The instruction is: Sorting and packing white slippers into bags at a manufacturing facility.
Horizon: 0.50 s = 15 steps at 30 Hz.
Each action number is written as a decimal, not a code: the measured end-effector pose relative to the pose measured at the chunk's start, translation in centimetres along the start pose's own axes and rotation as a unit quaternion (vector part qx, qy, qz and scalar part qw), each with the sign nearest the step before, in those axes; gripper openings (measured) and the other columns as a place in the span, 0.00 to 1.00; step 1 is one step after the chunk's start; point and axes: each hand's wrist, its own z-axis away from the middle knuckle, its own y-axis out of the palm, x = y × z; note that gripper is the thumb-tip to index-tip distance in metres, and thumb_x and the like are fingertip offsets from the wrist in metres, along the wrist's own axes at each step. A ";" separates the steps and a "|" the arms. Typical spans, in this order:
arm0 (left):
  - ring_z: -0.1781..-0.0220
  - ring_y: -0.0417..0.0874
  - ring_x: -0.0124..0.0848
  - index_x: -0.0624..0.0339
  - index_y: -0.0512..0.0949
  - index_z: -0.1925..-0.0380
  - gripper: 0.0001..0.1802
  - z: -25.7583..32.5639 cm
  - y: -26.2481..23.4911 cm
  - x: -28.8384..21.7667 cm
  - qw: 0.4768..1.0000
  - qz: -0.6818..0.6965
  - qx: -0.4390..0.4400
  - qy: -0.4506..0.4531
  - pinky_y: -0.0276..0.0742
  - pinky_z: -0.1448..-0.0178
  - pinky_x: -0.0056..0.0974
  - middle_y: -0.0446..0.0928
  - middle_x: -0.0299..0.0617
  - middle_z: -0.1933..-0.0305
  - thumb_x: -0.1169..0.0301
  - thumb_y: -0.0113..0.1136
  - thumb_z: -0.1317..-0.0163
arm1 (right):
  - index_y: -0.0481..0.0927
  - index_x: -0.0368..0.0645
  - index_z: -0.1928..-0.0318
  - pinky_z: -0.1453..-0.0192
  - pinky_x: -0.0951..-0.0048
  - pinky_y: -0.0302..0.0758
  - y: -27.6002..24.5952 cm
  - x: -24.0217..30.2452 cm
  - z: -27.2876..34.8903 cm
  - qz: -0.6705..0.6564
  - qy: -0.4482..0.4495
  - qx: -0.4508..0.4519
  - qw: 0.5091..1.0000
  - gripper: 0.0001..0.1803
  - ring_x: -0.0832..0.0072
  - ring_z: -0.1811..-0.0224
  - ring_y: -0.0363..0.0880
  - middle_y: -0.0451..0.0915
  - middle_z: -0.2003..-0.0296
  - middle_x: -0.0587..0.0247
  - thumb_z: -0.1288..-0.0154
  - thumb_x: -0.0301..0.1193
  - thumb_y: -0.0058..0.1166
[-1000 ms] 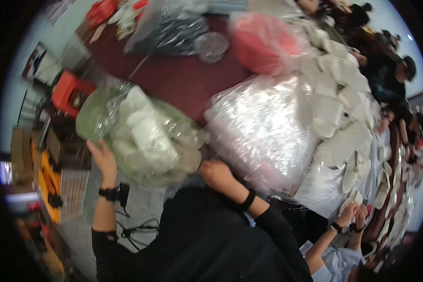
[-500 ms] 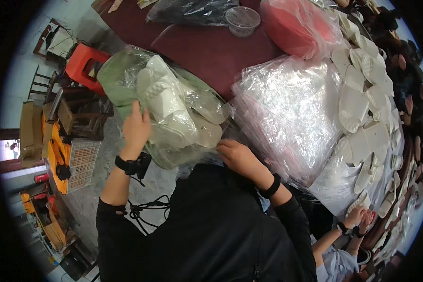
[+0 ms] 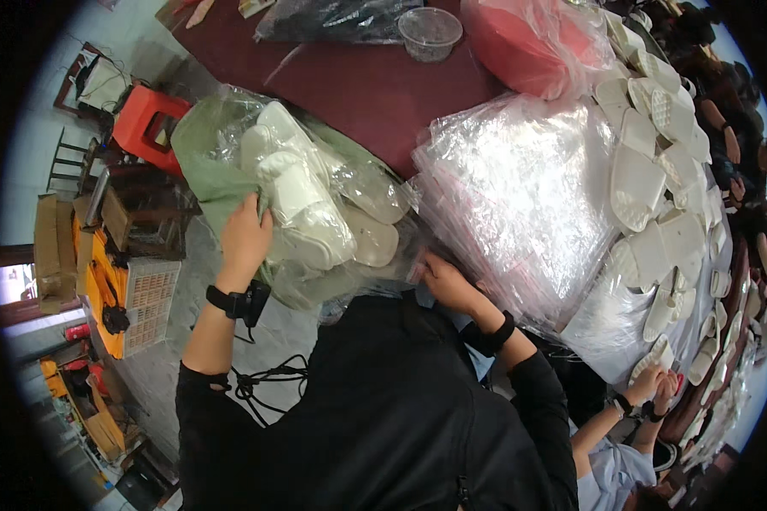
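A large clear plastic bag [image 3: 230, 145] full of white slippers [image 3: 302, 204] rests against the dark red table [image 3: 375, 94], just in front of me. My left hand [image 3: 245, 238] grips the bag's left side, fingers curled into the plastic. At the bag's lower right edge my right hand [image 3: 441, 281] pinches the plastic, next to a stack of clear plastic bags [image 3: 520, 196]. Both wrists wear black bands.
Rows of white slippers [image 3: 656, 170] cover the table to the right. A red bundle in plastic [image 3: 528, 43] and a clear tub [image 3: 430, 30] lie at the back. Another person's hands [image 3: 656, 387] work at lower right. A red stool [image 3: 145, 119] and crates stand left.
The view has tilted down and the bag of slippers now sits closer. My left hand moved up along the bag's side; my right hand stays at its lower edge.
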 end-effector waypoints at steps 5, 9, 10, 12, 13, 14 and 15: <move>0.55 0.76 0.52 0.67 0.69 0.51 0.20 0.0 0.9 1.1 0.999 -0.004 0.036 -0.024 0.72 0.53 0.49 0.75 0.57 0.54 0.68 0.52 0.41 | 0.69 0.35 0.50 0.49 0.60 0.71 3.3 -2.0 -4.5 -0.192 0.201 -0.005 0.961 0.20 0.55 0.54 0.75 0.75 0.57 0.45 0.39 0.33 0.52; 0.52 0.73 0.53 0.67 0.66 0.48 0.23 0.1 3.1 3.3 0.999 0.030 0.035 0.025 0.71 0.49 0.50 0.73 0.57 0.51 0.66 0.54 0.42 | 0.64 0.37 0.40 0.47 0.68 0.70 5.1 -2.4 -4.6 0.082 -0.140 -0.173 0.971 0.29 0.63 0.51 0.74 0.76 0.54 0.51 0.40 0.33 0.53; 0.51 0.73 0.53 0.67 0.65 0.47 0.25 0.1 3.4 4.2 0.995 0.058 0.078 -0.004 0.70 0.48 0.50 0.72 0.58 0.50 0.66 0.54 0.43 | 0.61 0.40 0.36 0.46 0.73 0.69 4.5 -2.1 -4.6 0.050 -0.106 -0.094 0.989 0.31 0.69 0.49 0.73 0.76 0.51 0.56 0.40 0.30 0.52; 0.50 0.73 0.53 0.67 0.64 0.45 0.27 0.3 3.9 5.3 0.988 0.087 0.122 -0.033 0.70 0.46 0.49 0.72 0.59 0.49 0.66 0.54 0.43 | 0.62 0.40 0.37 0.45 0.74 0.69 2.4 -0.6 -4.7 -0.192 0.012 0.028 0.981 0.29 0.70 0.49 0.73 0.76 0.51 0.57 0.39 0.29 0.51; 0.49 0.73 0.53 0.67 0.63 0.44 0.28 0.5 4.1 5.5 0.988 0.098 0.108 -0.045 0.69 0.45 0.49 0.71 0.59 0.49 0.65 0.54 0.43 | 0.63 0.40 0.38 0.44 0.75 0.68 1.3 0.2 -4.8 -0.416 0.131 0.144 0.888 0.28 0.72 0.49 0.73 0.76 0.51 0.59 0.39 0.27 0.50; 0.48 0.72 0.53 0.67 0.62 0.43 0.29 0.6 4.3 6.0 0.988 0.108 0.093 -0.059 0.69 0.44 0.49 0.71 0.59 0.48 0.65 0.54 0.44 | 0.63 0.40 0.38 0.44 0.75 0.68 0.5 1.1 -5.0 -0.417 0.132 0.145 0.888 0.28 0.72 0.49 0.73 0.76 0.51 0.59 0.39 0.27 0.50; 0.48 0.72 0.53 0.67 0.62 0.43 0.29 0.5 4.5 6.7 0.988 0.107 0.093 -0.060 0.69 0.44 0.49 0.71 0.59 0.48 0.65 0.54 0.44 | 0.65 0.39 0.39 0.46 0.75 0.68 0.0 2.2 -5.2 -0.474 0.135 0.167 0.854 0.26 0.73 0.51 0.74 0.76 0.52 0.60 0.39 0.26 0.49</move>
